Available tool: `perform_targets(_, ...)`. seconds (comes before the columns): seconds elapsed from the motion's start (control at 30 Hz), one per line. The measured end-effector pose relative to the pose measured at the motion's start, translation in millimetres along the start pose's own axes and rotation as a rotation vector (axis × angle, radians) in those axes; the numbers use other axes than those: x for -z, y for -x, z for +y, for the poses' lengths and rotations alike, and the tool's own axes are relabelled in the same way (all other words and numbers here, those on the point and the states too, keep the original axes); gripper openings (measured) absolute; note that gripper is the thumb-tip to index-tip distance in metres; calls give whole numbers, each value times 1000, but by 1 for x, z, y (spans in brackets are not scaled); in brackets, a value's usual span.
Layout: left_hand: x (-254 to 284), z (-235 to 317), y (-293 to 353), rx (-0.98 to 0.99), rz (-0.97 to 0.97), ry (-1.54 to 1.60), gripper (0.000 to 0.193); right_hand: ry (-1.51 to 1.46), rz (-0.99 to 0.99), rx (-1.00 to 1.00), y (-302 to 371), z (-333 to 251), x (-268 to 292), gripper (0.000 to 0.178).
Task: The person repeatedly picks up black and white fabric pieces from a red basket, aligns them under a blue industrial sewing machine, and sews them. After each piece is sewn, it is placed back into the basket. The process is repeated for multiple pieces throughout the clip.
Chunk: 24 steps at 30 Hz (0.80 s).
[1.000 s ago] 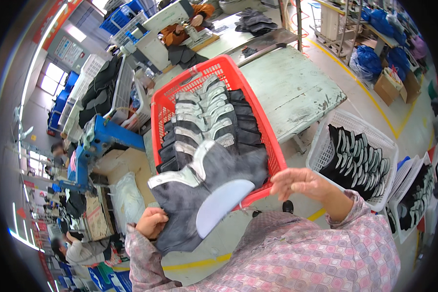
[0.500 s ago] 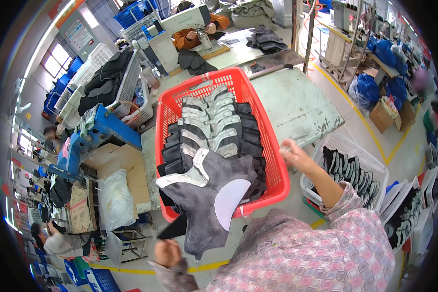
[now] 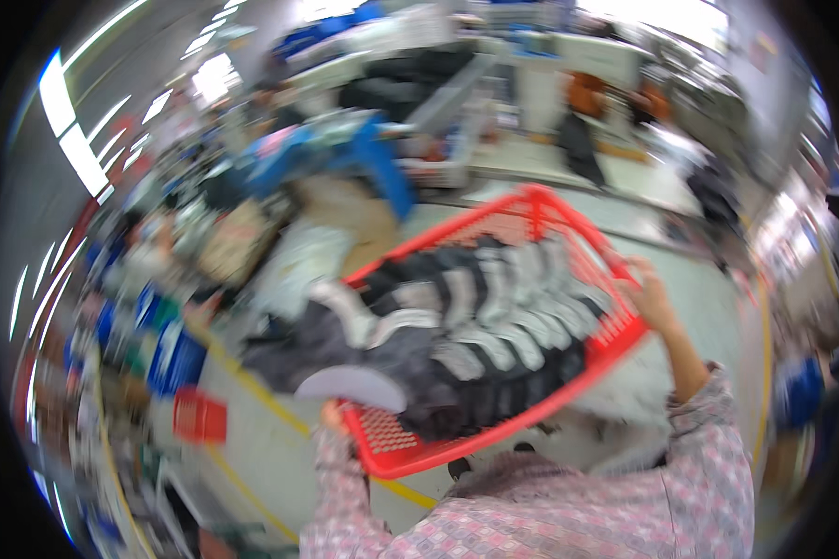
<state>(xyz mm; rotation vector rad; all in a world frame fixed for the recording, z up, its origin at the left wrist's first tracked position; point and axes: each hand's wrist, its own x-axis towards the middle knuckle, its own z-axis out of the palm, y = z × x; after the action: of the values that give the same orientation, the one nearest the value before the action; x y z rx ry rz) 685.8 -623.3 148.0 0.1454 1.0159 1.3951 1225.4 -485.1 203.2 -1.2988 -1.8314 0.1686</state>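
Note:
A red plastic basket (image 3: 494, 445) with slotted sides hangs at a slant between my two hands. My right hand (image 3: 653, 300) is closed on its rim at the far right end. At the near left corner my left hand (image 3: 332, 416) grips the rim, its fingers partly hidden by cloth and blur. Stacked rows of dark grey fabric pieces with pale curved edges, looking like shoe uppers (image 3: 480, 349), fill the basket. On top at the left end, a loose dark piece (image 3: 280, 359) spills over the rim, with a white half-round patch (image 3: 354, 387) beside it.
Behind stands a pale worktable (image 3: 615, 219), where a person in orange (image 3: 585, 93) sits. A blue machine arm (image 3: 382, 168) rises at the back left. On the floor at left are a small red bin (image 3: 199, 415) and a blue crate (image 3: 175, 359). Yellow lines mark the floor.
Both hands, free of the basket before, now grip it. The basket has turned so its far end points right and appears lifted off the table. My view has swung left and is blurred.

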Motion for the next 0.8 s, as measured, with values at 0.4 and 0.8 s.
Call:
perform_targets(0.4, 71, -13, 128, -202, 242, -112, 36, -777, -905, -862, -91, -38, -121, 14)
perform_targets(0.8, 326, 25, 368, -523, 789, 153, 35, -681, -1289, -418, -14, -358, -344, 16)
